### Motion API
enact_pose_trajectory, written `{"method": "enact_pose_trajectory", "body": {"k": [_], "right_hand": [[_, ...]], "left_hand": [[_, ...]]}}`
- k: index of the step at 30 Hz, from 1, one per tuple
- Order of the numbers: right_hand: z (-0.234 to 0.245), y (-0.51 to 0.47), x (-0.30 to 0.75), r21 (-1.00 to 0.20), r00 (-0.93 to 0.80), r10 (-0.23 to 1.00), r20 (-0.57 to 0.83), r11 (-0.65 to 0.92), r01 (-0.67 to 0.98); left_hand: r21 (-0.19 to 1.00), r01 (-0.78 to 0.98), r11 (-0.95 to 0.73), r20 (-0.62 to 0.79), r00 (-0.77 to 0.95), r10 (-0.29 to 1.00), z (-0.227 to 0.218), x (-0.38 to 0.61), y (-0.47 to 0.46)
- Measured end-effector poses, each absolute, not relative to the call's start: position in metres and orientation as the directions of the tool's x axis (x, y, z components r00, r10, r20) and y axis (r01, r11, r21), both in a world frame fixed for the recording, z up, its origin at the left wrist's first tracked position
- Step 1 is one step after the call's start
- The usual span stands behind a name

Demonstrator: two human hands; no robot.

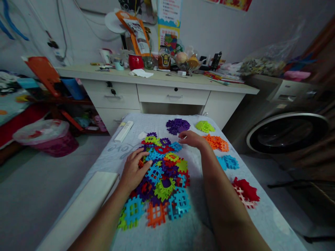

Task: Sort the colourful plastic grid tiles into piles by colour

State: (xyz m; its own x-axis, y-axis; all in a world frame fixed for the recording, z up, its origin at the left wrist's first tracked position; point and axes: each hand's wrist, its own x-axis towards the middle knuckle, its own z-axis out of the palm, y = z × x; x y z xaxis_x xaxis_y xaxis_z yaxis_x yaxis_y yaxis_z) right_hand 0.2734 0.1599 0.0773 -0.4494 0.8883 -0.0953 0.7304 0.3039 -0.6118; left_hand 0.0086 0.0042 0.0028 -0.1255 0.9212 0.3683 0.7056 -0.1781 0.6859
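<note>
1. your forearms (217, 188) reach in from the near edge, one each side of the mixed pile (164, 188) of colored lattice pieces in the middle of the table (193, 226).
2. your left hand (134, 172) lies on the pile's left side, fingers spread and loose, clenching nothing.
3. your right hand (192, 138) is just beyond the pile's far right end, near the purple heap (178, 125), fingers curled; you cannot tell whether they grip a piece.
4. down the table's right side, far to near, you have a lime heap (205, 126), an orange heap (216, 143), a blue heap (227, 162), then red pieces (246, 188) touching pale pink pieces (243, 200).
5. at your near left lies a long white block (86, 205); farther off on the left, a narrow white bar (124, 131).
6. past the table's far edge stands a white drawer unit (157, 91), with a washing machine (274, 101) to its right.
</note>
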Motion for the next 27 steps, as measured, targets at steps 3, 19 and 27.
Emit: {"method": "enact_pose_trajectory", "body": {"k": [3,19,27], "right_hand": [[0.070,0.157,0.267,-0.486,-0.510,0.844,-0.162,0.382,0.786],[0.089,0.149,0.271,-0.535,-0.503,0.862,-0.060,0.398,0.745],[0.120,0.121,0.329,-0.560,-0.457,0.889,-0.030,0.364,0.745]], "left_hand": [[0.684,0.708,-0.176,0.368,-0.126,0.921,0.003,0.009,0.005],[0.677,0.713,-0.183,0.378,-0.123,0.917,0.000,0.008,0.005],[0.663,0.721,-0.203,0.397,-0.108,0.911,-0.003,0.006,0.007]]}}
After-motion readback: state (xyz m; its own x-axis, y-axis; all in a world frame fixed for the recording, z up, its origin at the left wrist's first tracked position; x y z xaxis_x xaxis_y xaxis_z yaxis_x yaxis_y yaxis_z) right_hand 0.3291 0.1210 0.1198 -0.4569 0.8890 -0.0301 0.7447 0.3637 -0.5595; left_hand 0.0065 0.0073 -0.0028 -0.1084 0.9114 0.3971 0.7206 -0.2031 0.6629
